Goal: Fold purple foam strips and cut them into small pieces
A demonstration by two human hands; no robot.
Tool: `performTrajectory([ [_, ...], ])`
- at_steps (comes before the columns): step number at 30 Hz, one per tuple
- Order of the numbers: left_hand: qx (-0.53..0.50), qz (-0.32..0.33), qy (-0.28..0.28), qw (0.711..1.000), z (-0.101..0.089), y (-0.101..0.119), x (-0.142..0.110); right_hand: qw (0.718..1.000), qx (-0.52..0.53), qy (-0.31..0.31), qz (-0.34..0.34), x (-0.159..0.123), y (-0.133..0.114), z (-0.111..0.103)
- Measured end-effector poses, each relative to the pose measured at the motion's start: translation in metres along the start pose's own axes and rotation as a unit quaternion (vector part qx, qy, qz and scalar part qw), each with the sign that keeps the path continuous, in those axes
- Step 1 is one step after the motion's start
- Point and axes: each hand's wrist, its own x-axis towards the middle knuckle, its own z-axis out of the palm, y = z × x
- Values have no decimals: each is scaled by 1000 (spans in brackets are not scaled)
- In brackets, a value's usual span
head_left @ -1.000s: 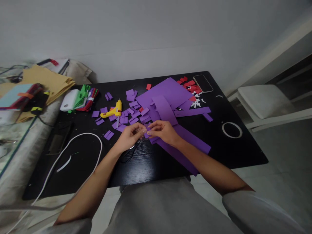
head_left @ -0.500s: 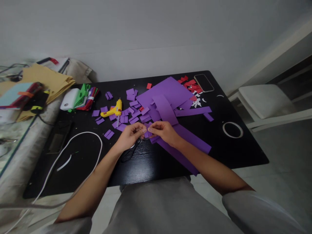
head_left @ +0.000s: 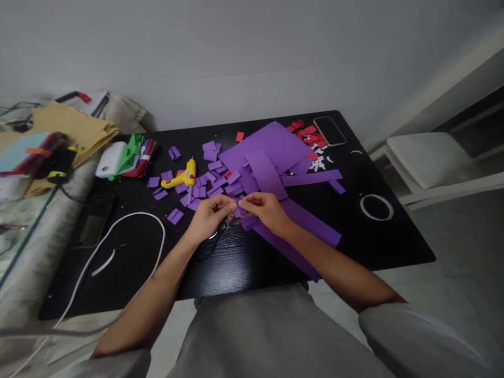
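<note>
Between my two hands is a small purple piece of foam or paper (head_left: 238, 210). My left hand (head_left: 212, 214) pinches its left side with thumb and forefinger, and my right hand (head_left: 263, 209) pinches its right side. Black-handled scissors (head_left: 208, 244) lie below my left hand, their blades partly hidden. Many small purple pieces (head_left: 214, 181) are scattered beyond my fingers, some with a crease or slit. A yellow glue gun (head_left: 181, 176) rests among them. Under my right forearm stretch long purple strips (head_left: 311, 226), and a large purple sheet (head_left: 271, 142) lies behind.
Red scraps (head_left: 311, 137), white scraps (head_left: 317, 165) and a phone (head_left: 329, 131) lie at the back right of the black table (head_left: 244, 262). A white ring (head_left: 376, 208) is at right. On the left are a looped white cable (head_left: 163, 239) and bundled coloured sheets (head_left: 137, 157).
Both hands stay nearly in place, still pinching the small purple piece, with only slight finger movement. The view has shifted a little.
</note>
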Motion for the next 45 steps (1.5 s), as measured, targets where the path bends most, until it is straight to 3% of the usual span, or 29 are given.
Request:
performTrajectory([
  [11, -12, 13, 10, 1000, -2, -2, -1, 999, 29, 0, 24, 0, -3, -2],
  [18, -66, 18, 11, 998, 0, -5, 0, 999, 34, -3, 6, -1, -4, -4],
  [27, -51, 30, 29, 998, 0, -10, 1, 999, 3, 26, -26, 2, -1, -5],
  [45, -76, 36, 38, 996, 0, -10, 1, 999, 17, 28, -10, 3, -2, -7],
])
